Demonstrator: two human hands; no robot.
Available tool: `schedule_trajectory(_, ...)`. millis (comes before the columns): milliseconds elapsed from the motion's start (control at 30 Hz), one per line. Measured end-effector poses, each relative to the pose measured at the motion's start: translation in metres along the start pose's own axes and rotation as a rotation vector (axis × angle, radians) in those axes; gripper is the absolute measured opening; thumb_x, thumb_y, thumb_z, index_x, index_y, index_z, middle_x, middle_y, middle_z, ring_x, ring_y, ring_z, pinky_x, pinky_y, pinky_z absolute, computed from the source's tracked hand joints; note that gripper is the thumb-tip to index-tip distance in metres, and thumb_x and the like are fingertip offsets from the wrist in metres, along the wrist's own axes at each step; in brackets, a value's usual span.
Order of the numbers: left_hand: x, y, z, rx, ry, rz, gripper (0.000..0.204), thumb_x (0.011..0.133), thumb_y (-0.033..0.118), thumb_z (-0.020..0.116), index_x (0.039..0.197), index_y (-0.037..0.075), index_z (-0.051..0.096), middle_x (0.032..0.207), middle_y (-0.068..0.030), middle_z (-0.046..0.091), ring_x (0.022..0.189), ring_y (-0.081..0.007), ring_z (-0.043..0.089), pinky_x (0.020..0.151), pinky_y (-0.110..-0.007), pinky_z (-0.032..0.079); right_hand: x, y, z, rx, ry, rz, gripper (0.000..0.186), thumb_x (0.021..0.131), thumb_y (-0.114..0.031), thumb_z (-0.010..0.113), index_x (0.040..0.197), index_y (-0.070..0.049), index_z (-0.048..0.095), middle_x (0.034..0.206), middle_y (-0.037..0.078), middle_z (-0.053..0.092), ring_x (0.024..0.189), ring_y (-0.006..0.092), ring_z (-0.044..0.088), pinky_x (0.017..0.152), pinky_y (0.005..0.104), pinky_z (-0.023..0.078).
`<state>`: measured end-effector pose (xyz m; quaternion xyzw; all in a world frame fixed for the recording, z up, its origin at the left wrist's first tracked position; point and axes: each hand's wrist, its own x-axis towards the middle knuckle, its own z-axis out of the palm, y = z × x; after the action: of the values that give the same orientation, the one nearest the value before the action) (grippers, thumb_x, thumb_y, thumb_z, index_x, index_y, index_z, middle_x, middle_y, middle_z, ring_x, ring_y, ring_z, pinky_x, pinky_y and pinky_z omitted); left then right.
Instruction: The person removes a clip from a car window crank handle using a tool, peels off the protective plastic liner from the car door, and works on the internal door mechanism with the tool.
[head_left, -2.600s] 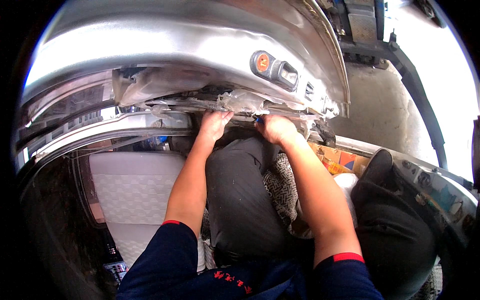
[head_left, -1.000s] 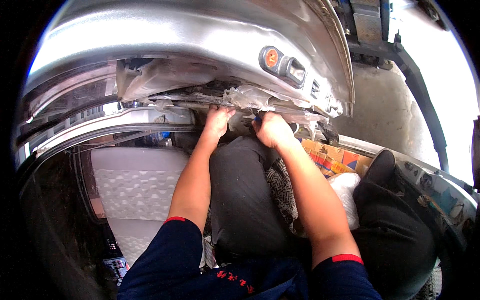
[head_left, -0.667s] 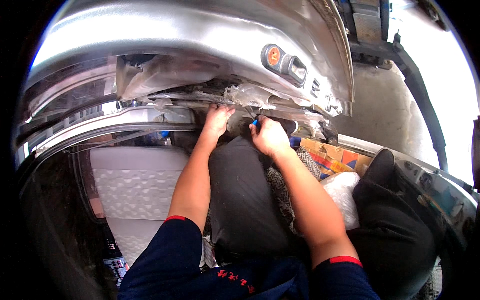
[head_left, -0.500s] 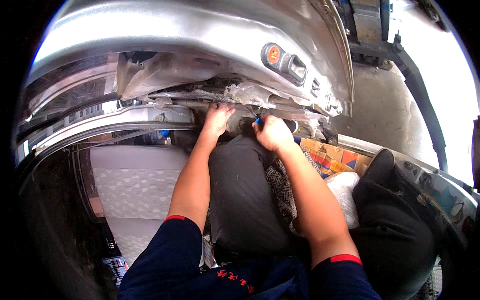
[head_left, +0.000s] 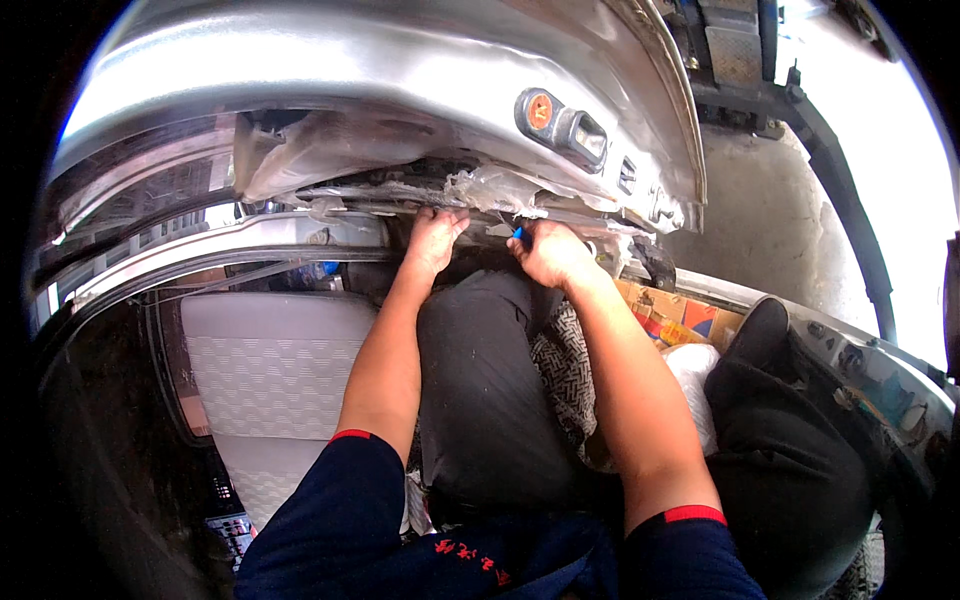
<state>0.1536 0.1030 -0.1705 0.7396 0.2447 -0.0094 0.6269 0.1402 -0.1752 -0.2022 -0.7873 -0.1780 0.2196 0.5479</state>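
Observation:
A silver vehicle door panel (head_left: 400,85) stands in front of me, its torn plastic sheeting (head_left: 495,188) hanging along the lower edge. My left hand (head_left: 434,240) is up against that edge, fingers bent and close together; what they hold is hidden. To its right, my right hand (head_left: 555,256) is closed round a tool with a blue handle (head_left: 519,236). Only a little blue shows at the thumb, so I cannot tell the tool's kind. Both hands are just beyond my dark-trousered knee (head_left: 480,330).
A grey patterned seat (head_left: 275,360) is at left. On the right lie a printed cardboard box (head_left: 690,313) and a white plastic bag (head_left: 692,365), beside my other leg (head_left: 790,440). The door carries a black handle housing (head_left: 585,140). Dark metal posts (head_left: 840,190) stand outside.
My right hand has shifted slightly up and to the right with the blue-handled tool. The door panel has moved a little to the left. My left hand has hardly moved.

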Motion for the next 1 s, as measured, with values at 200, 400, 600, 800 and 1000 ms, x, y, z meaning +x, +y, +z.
schedule_trajectory(200,0.001,0.005,0.006,0.023,-0.029,-0.063,0.050,0.101,0.001,0.052,0.143,-0.008,0.027,0.132,-0.0233,0.054,0.118,-0.0350,0.063,0.100,-0.046,0.056,0.023,0.015,-0.002,-0.120,-0.115,-0.009,0.039,0.096,-0.035,0.059,0.112,-0.002,0.071,0.107,0.027,0.071,0.103,0.0438,0.068,0.090,0.0496,0.054)
schedule_trajectory(400,-0.006,0.011,0.011,0.031,-0.046,-0.032,0.057,0.102,0.002,0.054,0.146,-0.012,0.021,0.134,-0.0240,0.052,0.122,-0.0367,0.061,0.104,-0.048,0.055,0.031,0.008,-0.013,-0.234,-0.369,-0.039,0.033,0.094,-0.026,0.056,0.108,-0.002,0.073,0.109,0.026,0.072,0.102,0.0411,0.070,0.091,0.0461,0.054)
schedule_trajectory(600,0.001,0.008,-0.005,-0.002,-0.072,-0.041,0.076,0.103,0.005,0.053,0.152,-0.013,-0.003,0.141,-0.0283,0.043,0.127,-0.0396,0.057,0.109,-0.051,0.052,0.023,-0.024,-0.011,-0.285,-0.171,0.012,0.031,0.085,-0.015,0.060,0.108,0.001,0.073,0.113,0.026,0.072,0.107,0.0391,0.071,0.092,0.0449,0.055)
schedule_trajectory(800,-0.001,0.007,0.004,0.043,-0.130,-0.027,0.056,0.106,0.007,0.048,0.148,-0.013,0.017,0.136,-0.0261,0.049,0.126,-0.0377,0.056,0.107,-0.053,0.053,0.022,-0.024,0.000,-0.232,-0.154,0.079,0.031,0.086,-0.012,0.060,0.112,0.000,0.073,0.117,0.025,0.072,0.112,0.0366,0.070,0.097,0.0440,0.055)
schedule_trajectory(1000,-0.004,0.010,0.003,-0.021,-0.055,-0.050,0.053,0.103,0.002,0.047,0.150,-0.004,0.023,0.137,-0.0237,0.048,0.120,-0.0363,0.058,0.104,-0.053,0.054,0.006,-0.044,0.020,0.003,-0.059,0.281,0.034,0.091,-0.013,0.056,0.121,0.001,0.067,0.121,0.027,0.070,0.117,0.0385,0.067,0.101,0.0449,0.053)
